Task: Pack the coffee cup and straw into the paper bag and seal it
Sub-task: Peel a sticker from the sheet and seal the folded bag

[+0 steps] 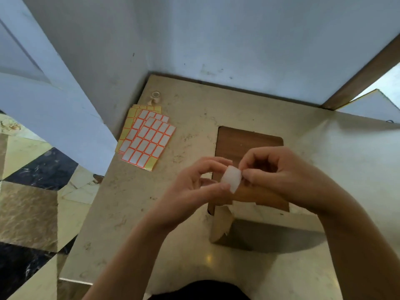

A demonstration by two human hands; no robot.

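A brown paper bag point(249, 204) stands on the beige marble table point(324, 169), its top folded over below my hands. Both hands hover just above that fold and share a small white sticker point(231, 178). My left hand point(194, 187) pinches the sticker's left edge between thumb and fingers. My right hand point(272, 169) pinches its right edge. The coffee cup and the straw are not visible.
Several sheets of white labels with orange borders point(145, 137) lie at the table's back left, with a small tape roll point(154, 97) behind them. A wall rises along the back of the table. The table's left edge drops to a patterned floor point(32, 191).
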